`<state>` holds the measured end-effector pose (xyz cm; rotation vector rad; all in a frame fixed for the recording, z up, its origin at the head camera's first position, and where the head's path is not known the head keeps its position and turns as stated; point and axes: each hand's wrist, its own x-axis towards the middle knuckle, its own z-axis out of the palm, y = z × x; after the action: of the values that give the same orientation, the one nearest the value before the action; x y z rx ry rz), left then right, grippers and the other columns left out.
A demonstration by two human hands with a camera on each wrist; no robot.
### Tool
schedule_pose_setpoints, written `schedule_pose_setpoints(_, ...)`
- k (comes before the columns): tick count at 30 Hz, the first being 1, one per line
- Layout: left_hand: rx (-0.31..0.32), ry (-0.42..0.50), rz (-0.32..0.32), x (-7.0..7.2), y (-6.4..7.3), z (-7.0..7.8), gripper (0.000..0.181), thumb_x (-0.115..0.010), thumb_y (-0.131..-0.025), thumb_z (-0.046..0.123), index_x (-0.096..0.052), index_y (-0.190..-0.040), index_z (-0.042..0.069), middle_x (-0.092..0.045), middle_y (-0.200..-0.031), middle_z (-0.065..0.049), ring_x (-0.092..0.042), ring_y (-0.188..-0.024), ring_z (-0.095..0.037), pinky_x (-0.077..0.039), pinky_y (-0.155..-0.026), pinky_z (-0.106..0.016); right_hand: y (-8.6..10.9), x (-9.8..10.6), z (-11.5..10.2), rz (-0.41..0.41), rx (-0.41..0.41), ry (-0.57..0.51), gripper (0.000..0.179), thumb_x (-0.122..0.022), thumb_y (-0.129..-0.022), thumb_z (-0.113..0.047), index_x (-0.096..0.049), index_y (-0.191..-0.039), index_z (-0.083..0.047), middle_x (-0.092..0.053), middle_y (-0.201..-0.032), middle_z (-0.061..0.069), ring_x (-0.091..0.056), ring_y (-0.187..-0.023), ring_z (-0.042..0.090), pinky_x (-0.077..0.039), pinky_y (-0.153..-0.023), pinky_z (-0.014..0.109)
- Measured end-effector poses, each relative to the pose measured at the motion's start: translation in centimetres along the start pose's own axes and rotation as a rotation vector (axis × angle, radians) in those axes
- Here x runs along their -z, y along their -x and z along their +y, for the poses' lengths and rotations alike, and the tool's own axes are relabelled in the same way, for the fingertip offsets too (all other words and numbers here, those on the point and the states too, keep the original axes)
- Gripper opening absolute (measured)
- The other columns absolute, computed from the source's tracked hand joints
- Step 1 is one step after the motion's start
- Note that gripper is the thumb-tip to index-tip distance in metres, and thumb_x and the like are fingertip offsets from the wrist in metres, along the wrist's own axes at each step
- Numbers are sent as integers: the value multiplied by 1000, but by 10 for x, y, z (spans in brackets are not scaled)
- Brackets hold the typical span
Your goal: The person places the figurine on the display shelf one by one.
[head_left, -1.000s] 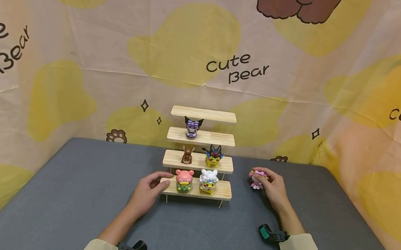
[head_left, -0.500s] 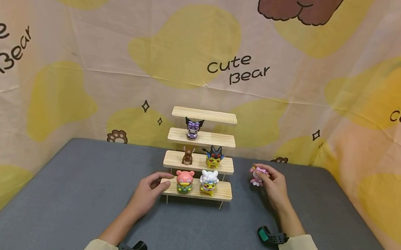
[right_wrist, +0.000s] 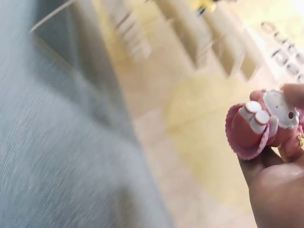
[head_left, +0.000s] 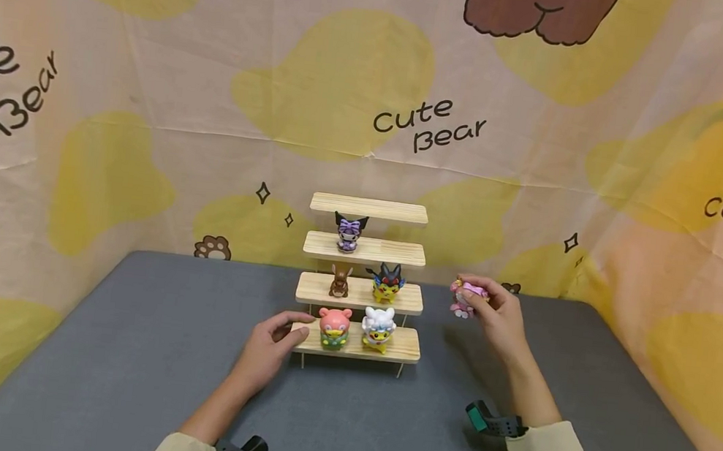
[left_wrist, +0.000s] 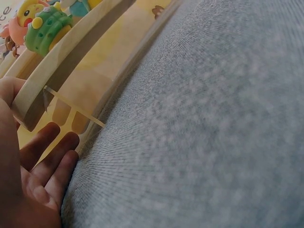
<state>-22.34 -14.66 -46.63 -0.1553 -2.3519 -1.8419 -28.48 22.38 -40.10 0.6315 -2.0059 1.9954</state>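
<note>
Between its thumb and fingers my right hand (head_left: 502, 320) holds a pink and white figurine (head_left: 463, 299) up above the table, right of the shelf. In the right wrist view the figurine (right_wrist: 256, 124) shows its white feet and frilled pink skirt. My left hand (head_left: 269, 352) grips the left end of the lowest board of a four-tier wooden display stand (head_left: 353, 350), thumb and index at the edge. The left wrist view shows its other fingers (left_wrist: 59, 164) loosely bent below the board. Closest to this hand on that board sits a pink and green figurine (head_left: 334, 328).
A white-hooded yellow figurine (head_left: 378, 329) shares the lowest board. One tier up are a brown figurine (head_left: 339, 281) and a black-hooded yellow one (head_left: 387, 284). A purple and black figurine (head_left: 349, 233) sits higher. Patterned cloth (head_left: 171, 88) hangs behind the grey table (head_left: 121, 376).
My right hand has lifted the pink figurine up from near the table surface, tilting it. My left hand has stayed at the stand's lowest board.
</note>
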Motion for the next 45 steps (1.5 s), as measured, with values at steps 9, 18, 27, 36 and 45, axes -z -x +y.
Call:
schedule_pose_setpoints(9,6,12,6,-1,1,-3,20,-67,-97,17,-73,-116,12,-70,-125,-8,-64,-108,-8,-49,-87,-22,-20,-20,-36,-41,37,36,26,-62,-98,-2,-64,-122,8,-75,-109,-8,-71,-92,5,-56,-75,18)
schedule_pose_setpoints(18,4,3,5,0,-1,-2,19,-68,-97,18,-74,-115,13,-70,-125,-8,-65,-105,-11,-50,-85,-23,-52,-46,-59,-102,34,162,27,-61,-101,-9,-63,-125,3,-67,-113,-6,-70,-86,8,-56,-75,20)
schedule_pose_setpoints(27,-7,19,1,0,0,0,20,-68,-97,17,-73,-115,11,-70,-125,-10,-65,-104,-9,-50,-84,-22,-76,-63,-61,-151,-9,209,32,-55,-105,-13,-57,-131,5,-64,-108,3,-61,-87,9,-51,-75,21)
schedule_pose_setpoints(36,-2,33,-11,1,1,2,21,-67,-98,18,-73,-117,11,-69,-127,-10,-64,-107,-13,-49,-84,-22,-86,-74,-62,-204,-5,296,29,-56,-103,-9,-59,-129,4,-62,-115,17,-58,-89,9,-49,-73,18)
schedule_pose_setpoints(45,5,13,-3,1,1,3,21,-67,-98,20,-73,-116,12,-69,-126,-10,-64,-108,-14,-49,-84,-23,-93,-84,-56,-232,48,267,25,-63,-97,1,-64,-121,7,-64,-124,24,-61,-89,6,-50,-76,20)
